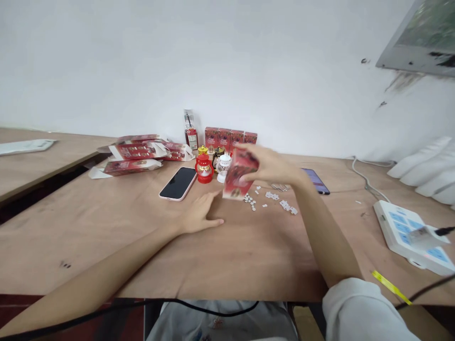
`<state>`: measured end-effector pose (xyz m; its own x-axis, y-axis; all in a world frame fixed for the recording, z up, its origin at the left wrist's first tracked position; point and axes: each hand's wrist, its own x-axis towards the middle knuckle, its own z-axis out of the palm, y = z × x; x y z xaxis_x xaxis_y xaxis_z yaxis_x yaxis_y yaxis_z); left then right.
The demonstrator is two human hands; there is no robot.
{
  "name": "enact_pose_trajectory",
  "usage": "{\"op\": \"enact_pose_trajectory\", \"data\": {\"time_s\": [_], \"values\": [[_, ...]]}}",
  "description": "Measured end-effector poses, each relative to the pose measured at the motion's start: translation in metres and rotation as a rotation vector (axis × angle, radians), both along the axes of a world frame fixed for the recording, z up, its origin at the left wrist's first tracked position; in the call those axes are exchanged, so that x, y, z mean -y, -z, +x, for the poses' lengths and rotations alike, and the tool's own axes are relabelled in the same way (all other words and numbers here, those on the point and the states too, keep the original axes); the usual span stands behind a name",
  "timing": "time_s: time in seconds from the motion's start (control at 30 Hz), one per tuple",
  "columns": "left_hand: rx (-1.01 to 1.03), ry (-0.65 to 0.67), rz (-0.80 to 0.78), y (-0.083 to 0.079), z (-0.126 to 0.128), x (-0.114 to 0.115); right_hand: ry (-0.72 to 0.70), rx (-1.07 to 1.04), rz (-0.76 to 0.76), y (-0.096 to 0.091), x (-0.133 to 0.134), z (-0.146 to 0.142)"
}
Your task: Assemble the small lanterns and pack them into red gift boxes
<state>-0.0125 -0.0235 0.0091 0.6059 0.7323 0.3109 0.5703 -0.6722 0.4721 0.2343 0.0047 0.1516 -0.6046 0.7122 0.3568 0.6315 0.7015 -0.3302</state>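
My right hand (pixel 268 166) grips a red printed carton (pixel 239 175) from its right side and holds it upright, slightly tilted, above the table. My left hand (pixel 199 213) lies on the table with thumb and fingers apart, left of the carton and holding nothing. Small toy lanterns stand just behind: a red lantern (pixel 204 168), a white lantern (pixel 223 166), and dark and yellow ones partly hidden behind them. Near the carton's lower right lie several button cells (pixel 250 202) and small white plastic pieces (pixel 287 207).
Flattened red cartons (pixel 135 151) lie at the left. Upright red boxes (pixel 223 137) line the wall beside a bottle (pixel 191 132). A black-screened phone (pixel 178 183) lies left of centre, another phone (pixel 316 181) to the right. A white power strip (pixel 408 232) sits at the right edge.
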Motion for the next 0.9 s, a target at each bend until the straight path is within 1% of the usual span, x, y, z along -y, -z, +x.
{"op": "enact_pose_trajectory", "data": {"time_s": [0.07, 0.13, 0.17, 0.23, 0.3, 0.4, 0.57, 0.73, 0.9], "values": [[-0.188, -0.018, 0.011, 0.004, 0.000, -0.001, 0.219, -0.096, 0.071, -0.002, -0.023, 0.024], [-0.272, 0.000, 0.042, 0.007, 0.000, -0.001, 0.499, -0.164, 0.108, 0.003, -0.055, 0.045], [-0.288, 0.006, 0.062, 0.008, 0.001, -0.001, 0.607, -0.181, 0.113, 0.009, -0.073, 0.053], [-0.305, 0.011, 0.090, 0.010, 0.001, -0.002, 0.720, -0.185, 0.062, 0.025, -0.110, 0.061], [-0.327, 0.010, 0.095, 0.010, 0.001, -0.002, 0.792, -0.216, -0.050, 0.040, -0.142, 0.063], [-0.355, 0.006, 0.083, 0.008, 0.002, -0.001, 0.815, -0.254, -0.095, 0.058, -0.176, 0.057], [-0.379, -0.005, 0.067, 0.007, 0.003, 0.001, 0.772, -0.312, -0.125, 0.070, -0.207, 0.053], [-0.361, -0.009, 0.077, 0.007, 0.004, 0.001, 0.743, -0.399, -0.192, 0.075, -0.224, 0.060], [-0.356, -0.001, 0.075, 0.005, 0.004, 0.002, 0.763, -0.515, -0.254, 0.077, -0.227, 0.062]]}}
